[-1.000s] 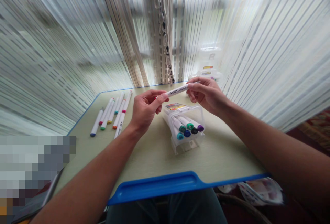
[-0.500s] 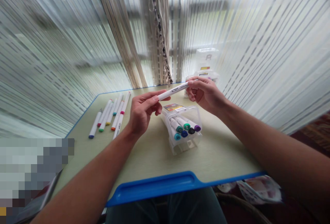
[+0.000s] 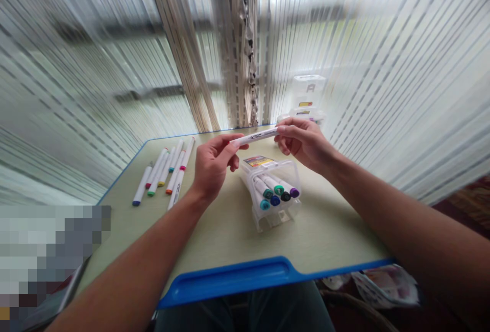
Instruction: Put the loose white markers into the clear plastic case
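Note:
Both my hands hold one white marker [image 3: 255,136] level above the table. My left hand [image 3: 214,164] pinches its left end between thumb and fingers. My right hand [image 3: 302,142] grips its right end with closed fingers. Just below them lies a clear plastic marker case [image 3: 281,213] on its side, its open mouth toward me, with several markers inside showing teal, blue, green, black and purple caps. A row of several white markers [image 3: 164,171] with coloured caps lies on the table to the left of my left hand.
The pale green table [image 3: 229,230] has a blue rim and a blue tray lip at its near edge. Clear plastic boxes [image 3: 308,95] are stacked at the far right corner. Striped curtains hang close behind and beside the table. Printed paper [image 3: 386,283] lies low right.
Both hands kept hold of the white marker. It tilted from sloping up to the right to nearly level. The view shifted slightly.

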A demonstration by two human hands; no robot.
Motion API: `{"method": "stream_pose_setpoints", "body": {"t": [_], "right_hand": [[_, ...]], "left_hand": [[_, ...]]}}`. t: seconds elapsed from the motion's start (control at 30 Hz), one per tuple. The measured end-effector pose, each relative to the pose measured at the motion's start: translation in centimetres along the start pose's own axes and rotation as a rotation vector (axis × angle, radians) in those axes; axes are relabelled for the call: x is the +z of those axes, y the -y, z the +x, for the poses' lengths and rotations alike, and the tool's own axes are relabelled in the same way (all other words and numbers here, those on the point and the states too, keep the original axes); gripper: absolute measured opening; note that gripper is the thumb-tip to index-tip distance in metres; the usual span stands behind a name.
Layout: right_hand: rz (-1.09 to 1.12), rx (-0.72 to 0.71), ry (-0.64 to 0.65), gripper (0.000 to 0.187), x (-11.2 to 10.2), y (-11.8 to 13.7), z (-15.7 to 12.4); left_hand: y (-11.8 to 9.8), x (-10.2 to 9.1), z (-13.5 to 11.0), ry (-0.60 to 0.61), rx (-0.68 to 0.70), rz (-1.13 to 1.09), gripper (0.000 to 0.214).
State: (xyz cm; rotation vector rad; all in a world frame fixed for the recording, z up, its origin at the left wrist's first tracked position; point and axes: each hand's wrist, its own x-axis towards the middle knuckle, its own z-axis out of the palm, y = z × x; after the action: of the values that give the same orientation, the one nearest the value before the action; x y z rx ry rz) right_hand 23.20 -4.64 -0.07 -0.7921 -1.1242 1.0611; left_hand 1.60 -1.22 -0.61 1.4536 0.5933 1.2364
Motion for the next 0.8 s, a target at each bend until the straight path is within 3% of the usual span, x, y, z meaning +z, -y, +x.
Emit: {"method": "stream_pose_setpoints", "body": {"t": [0.2,0.37,0.8], "right_hand": [[-0.073,-0.016,0.065,0.024,0.17,-0.22,-0.31],[-0.138,-0.019,0.043,0.029,0.29,-0.5,-0.38],[-0.124,0.012,0.029,0.026,-0.01,-0.35,-0.36]], "left_hand": [[0.39,-0.15,0.22,-0.026,0.027,0.114,0.025],[0.11,-0.02,0.0,-0.018,0.043,0.151,0.022],[0.42,-0.1,0.53,-0.063,0.017,0.038,0.024]]}}
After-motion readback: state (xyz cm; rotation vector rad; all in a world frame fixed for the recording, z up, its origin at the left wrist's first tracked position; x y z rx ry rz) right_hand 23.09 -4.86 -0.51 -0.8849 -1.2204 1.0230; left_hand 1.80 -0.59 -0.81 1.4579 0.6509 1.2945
